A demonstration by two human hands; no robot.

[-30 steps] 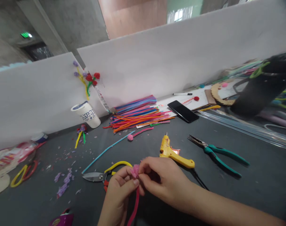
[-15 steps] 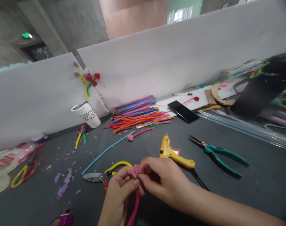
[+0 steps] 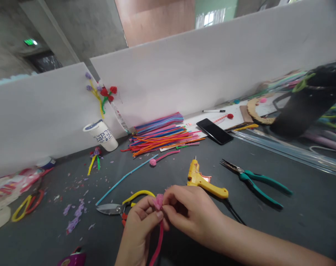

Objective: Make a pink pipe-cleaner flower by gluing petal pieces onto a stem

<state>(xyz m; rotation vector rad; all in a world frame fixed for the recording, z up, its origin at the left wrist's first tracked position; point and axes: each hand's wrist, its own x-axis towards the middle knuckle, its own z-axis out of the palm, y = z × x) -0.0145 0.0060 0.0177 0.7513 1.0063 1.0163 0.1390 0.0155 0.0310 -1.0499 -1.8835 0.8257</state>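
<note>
While both hands are working low over the table (image 3: 295,207), the left hand (image 3: 137,231) and right hand (image 3: 187,212) are pinching fingers onto the pink pipe cleaner (image 3: 158,236); it's looking soft, light and bendy, best gripped just under its fuzzy curled tip

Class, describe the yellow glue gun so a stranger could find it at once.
On the dark table, look just beyond the right hand. The glue gun lies flat between the snips and the green-handled pliers; it alone has a solid yellow body.
</note>
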